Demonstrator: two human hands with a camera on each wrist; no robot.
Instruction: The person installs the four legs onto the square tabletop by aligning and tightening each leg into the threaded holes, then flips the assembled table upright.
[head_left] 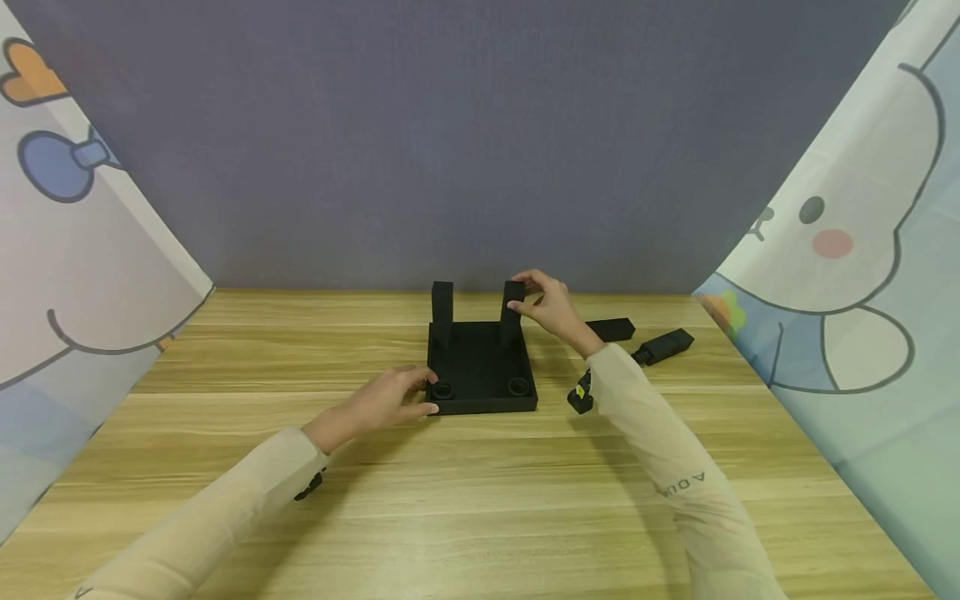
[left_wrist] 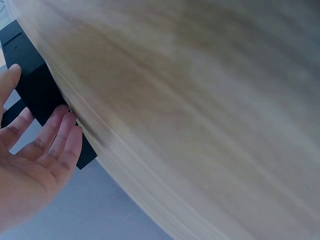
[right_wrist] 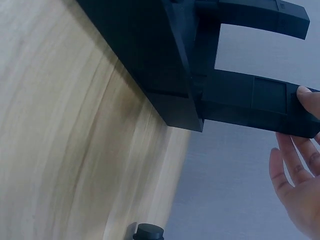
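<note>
A black square base with a raised rim [head_left: 480,407] lies on the wooden table; it looks like an upturned miniature table. Two black square legs stand upright at its far corners, the left leg [head_left: 442,312] and the right leg [head_left: 511,317]. Round sockets [head_left: 518,386] show at both near corners. My left hand [head_left: 382,400] holds the base's near left corner, thumb at the front and fingers along the side. With thumb and fingers, my right hand [head_left: 553,308] pinches the upper end of the right leg, as the right wrist view also shows.
Two loose black legs lie right of the base: one [head_left: 611,329] partly behind my right wrist, the other [head_left: 663,347] with a narrower round end. A grey panel [head_left: 465,150] rises behind the table [head_left: 420,517]. Cartoon-printed cloths [head_left: 840,250] hang at both sides.
</note>
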